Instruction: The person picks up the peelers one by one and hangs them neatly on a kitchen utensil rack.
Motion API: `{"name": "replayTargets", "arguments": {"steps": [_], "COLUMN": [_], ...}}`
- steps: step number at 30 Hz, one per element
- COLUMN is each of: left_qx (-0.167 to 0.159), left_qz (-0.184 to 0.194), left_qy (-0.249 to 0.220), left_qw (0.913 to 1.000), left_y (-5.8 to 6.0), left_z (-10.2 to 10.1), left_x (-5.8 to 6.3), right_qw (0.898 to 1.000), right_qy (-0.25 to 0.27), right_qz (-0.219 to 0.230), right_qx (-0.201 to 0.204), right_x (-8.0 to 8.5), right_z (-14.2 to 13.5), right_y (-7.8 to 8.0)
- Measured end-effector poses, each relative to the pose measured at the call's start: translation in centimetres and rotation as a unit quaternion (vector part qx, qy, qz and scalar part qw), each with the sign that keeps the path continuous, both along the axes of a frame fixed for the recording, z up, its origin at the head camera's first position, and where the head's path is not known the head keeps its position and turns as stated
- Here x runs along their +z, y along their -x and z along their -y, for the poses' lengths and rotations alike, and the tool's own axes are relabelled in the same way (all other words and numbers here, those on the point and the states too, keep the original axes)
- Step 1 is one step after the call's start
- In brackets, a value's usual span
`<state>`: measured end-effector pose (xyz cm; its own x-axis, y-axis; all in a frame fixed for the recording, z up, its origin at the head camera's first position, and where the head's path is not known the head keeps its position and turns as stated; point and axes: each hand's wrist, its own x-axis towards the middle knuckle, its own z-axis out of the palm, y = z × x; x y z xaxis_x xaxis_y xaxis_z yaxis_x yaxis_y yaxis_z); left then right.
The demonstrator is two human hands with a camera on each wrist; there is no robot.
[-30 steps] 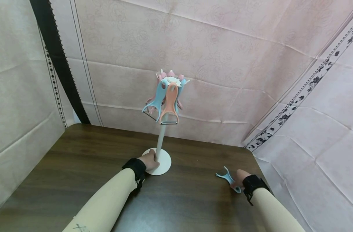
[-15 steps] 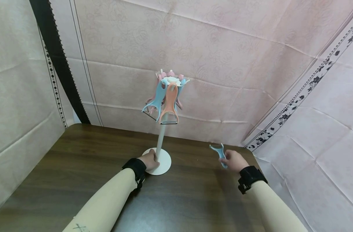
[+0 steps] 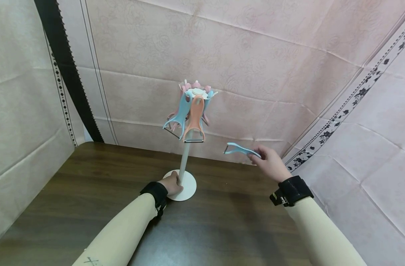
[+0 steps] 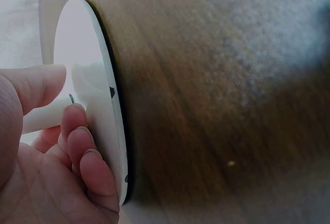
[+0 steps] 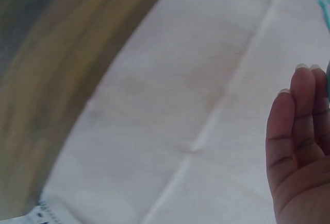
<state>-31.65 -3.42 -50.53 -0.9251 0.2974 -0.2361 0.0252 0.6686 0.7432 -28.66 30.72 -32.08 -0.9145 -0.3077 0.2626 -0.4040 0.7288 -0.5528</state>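
Note:
A white display stand [image 3: 185, 159] with a round base stands upright at the table's back. My left hand [image 3: 171, 184] grips its post low down, and in the left wrist view the thumb and curled fingers [image 4: 82, 147] wrap the post just above the base. Around the stand's top hang several peelers: an orange peeler [image 3: 196, 114] in front, a blue peeler [image 3: 180, 114] beside it, pink ones behind. To the right, my right hand [image 3: 271, 162] pinches the handle of another blue peeler [image 3: 239, 149], held raised with its blade end pointing left toward the stand.
The brown wooden table [image 3: 106, 207] reaches back to a pale patterned cloth wall [image 3: 242, 55]. Cloth also hangs at both sides, the right one with a dark floral border [image 3: 342, 114]. A black strip [image 3: 69, 70] runs down at the left.
My right hand has lifted the blue peeler from near the table at right, up and leftward, turning its blade end to the left. The left hand and stand stay put.

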Motion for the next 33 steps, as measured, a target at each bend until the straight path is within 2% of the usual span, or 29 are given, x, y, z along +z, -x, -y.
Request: {"name": "replayTargets", "arguments": {"steps": [9, 23, 33], "left_qx": [0.001, 0.001, 0.008], "left_qz": [0.004, 0.001, 0.006], "left_qy": [-0.004, 0.0, -0.007], "left_qw": [1.0, 1.0, 0.9999], "left_y": [0.6, 0.3, 0.3], "left_z": [0.0, 0.1, 0.0], "left_x": [-1.0, -0.4, -0.5], "right_qw": [0.999, 0.996, 0.993], "right_qy": [0.015, 0.057, 0.066], "right_qz": [-0.033, -0.058, -0.07], "right_qx": [0.017, 0.031, 0.06], "right_x": [3.7, 8.0, 10.1], "right_z": [2.5, 6.5, 9.4], "right_y": [-0.5, -0.4, -0.3]}}
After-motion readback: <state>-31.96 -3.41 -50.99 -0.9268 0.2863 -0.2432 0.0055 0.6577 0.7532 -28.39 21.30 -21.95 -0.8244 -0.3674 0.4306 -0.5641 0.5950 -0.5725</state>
